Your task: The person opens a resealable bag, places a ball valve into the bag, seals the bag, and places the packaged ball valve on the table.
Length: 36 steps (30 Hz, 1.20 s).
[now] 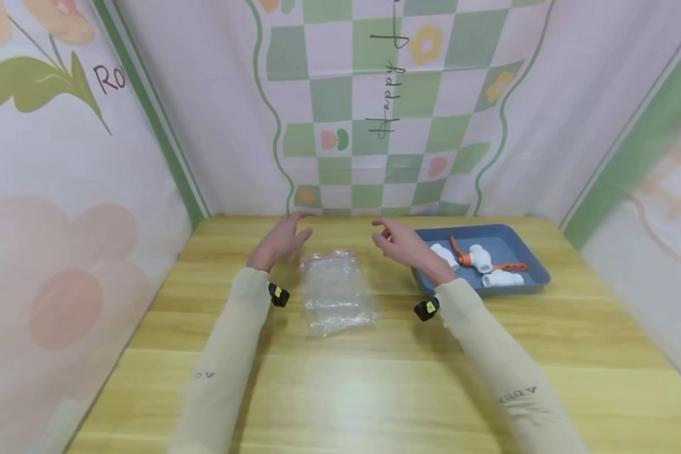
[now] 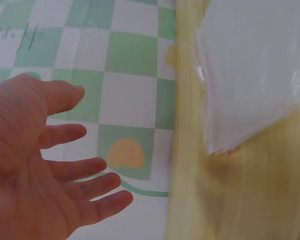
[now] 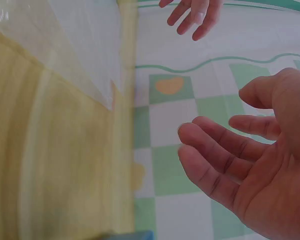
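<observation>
A stack of clear zip-lock plastic bags (image 1: 337, 290) lies flat on the table between the forearms. Above and left of it hovers my left hand (image 1: 280, 241), holding nothing; in the left wrist view its fingers (image 2: 92, 187) are spread and nearly straight. My right hand (image 1: 403, 243) is held up right of the bags, close to the blue tray, with relaxed, slightly bent fingers (image 3: 215, 145) and nothing in them. White plastic ball valves (image 1: 480, 258) with orange handles lie in the tray (image 1: 536, 274), partly hidden by my right wrist.
The wooden table (image 1: 340, 391) reaches back to a curtain (image 1: 369, 101) with a green checked pattern. Fabric also hangs along the left and right sides. The tray stands at the table's right rear. A small black camera is strapped to each wrist.
</observation>
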### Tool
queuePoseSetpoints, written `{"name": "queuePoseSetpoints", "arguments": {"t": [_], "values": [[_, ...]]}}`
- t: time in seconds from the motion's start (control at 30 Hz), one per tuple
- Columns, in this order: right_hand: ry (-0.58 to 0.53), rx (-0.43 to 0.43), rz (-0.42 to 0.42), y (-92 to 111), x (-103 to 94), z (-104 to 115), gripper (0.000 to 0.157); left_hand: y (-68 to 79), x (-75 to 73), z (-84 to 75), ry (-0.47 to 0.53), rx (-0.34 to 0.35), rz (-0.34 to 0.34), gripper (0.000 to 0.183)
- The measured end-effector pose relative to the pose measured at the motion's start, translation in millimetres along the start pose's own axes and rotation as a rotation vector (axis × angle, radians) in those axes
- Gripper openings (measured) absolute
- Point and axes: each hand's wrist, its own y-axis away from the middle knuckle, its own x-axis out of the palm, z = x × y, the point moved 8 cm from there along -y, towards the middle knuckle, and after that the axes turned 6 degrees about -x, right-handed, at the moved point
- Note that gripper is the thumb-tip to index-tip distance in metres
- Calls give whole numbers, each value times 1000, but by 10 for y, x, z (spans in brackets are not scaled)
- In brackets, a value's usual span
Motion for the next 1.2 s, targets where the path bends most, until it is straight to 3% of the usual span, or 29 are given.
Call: {"name": "queuePoseSetpoints", "arguments": {"t": [0.37,0.6,0.9,1.2], "values": [[-103,21,49,-22,401,18,39,115,297,240,123,-139,2,60],[-83,37,74,-26,573,40,42,153,386,250,138,-187,-43,59],[-52,54,162,-26,822,9,46,194,510,351,179,-276,-38,57],[-37,55,214,-61,978,-9,48,172,542,360,186,-281,-50,53]]}}
